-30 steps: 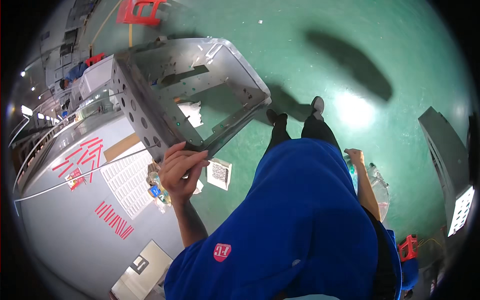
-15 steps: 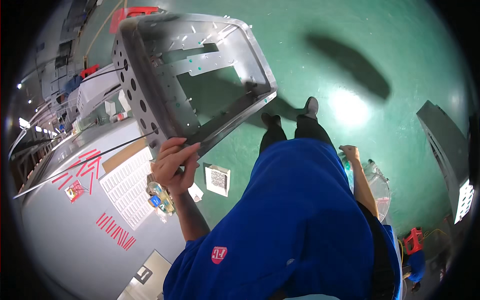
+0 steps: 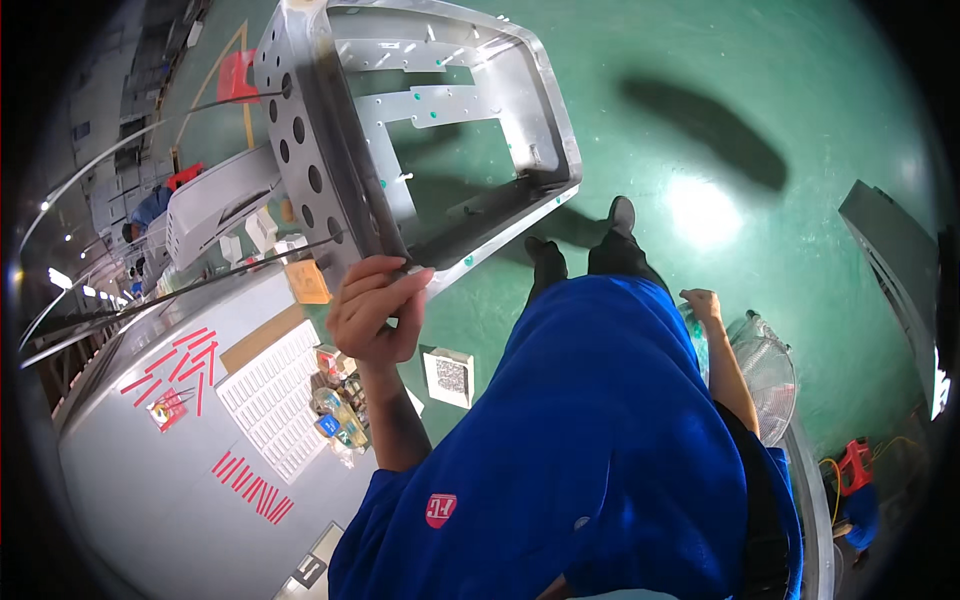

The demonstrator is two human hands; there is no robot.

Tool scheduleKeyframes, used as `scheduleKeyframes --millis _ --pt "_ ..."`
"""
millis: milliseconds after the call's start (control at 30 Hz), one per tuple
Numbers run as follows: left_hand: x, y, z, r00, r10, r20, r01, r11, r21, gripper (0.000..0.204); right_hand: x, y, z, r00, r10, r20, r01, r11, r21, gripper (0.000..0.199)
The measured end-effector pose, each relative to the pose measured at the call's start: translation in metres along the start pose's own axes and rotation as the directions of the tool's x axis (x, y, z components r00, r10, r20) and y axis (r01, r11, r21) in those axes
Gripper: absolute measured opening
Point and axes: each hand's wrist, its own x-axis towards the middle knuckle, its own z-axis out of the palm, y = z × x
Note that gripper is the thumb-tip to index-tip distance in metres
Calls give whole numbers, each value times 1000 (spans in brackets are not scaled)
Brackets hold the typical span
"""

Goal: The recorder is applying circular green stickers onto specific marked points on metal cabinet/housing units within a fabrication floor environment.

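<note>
A grey metal housing [image 3: 466, 98], an open frame with rounded corners and a row of round holes along one side, hangs tilted at the upper left on thin dark rods. Small green dots and pale studs show on its inner plate. At its near lower corner, my left hand [image 3: 378, 308] is closed, thumb and fingers on the metal edge. My right hand [image 3: 702, 305] is low at my right side, its fingers curled in. A clear, greenish thing shows just below that hand; whether the fingers hold it is hidden.
Left of me a grey table [image 3: 170, 500] bears red strips [image 3: 252, 487], a white gridded sheet [image 3: 272, 400] and small bagged parts [image 3: 340, 415]. A white box [image 3: 448, 377] is beside it. A wire-guarded fan [image 3: 765, 385] stands at right, another grey housing [image 3: 890, 270] beyond.
The housing and my left hand have shifted up and to the right in view, the hand still at the same corner. The table has slid slightly down and right in view. My right hand looks unchanged.
</note>
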Motion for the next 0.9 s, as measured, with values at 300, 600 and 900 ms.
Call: scheduleKeyframes --millis 300,600,900 --pt "1 -7 -4 999 48 -12 -49 996 -73 20 -14 -9 22 1000 15 -15 -14 998 61 32" --pt "20 13 6 986 157 56 -152 985 -85 19 -23 -15 25 1000 12 17 -13 998 68 27" --pt "10 44 16 922 388 0 -380 902 -207 17 -50 -28 48 1000 -29 -8 29 1000 -6 29"
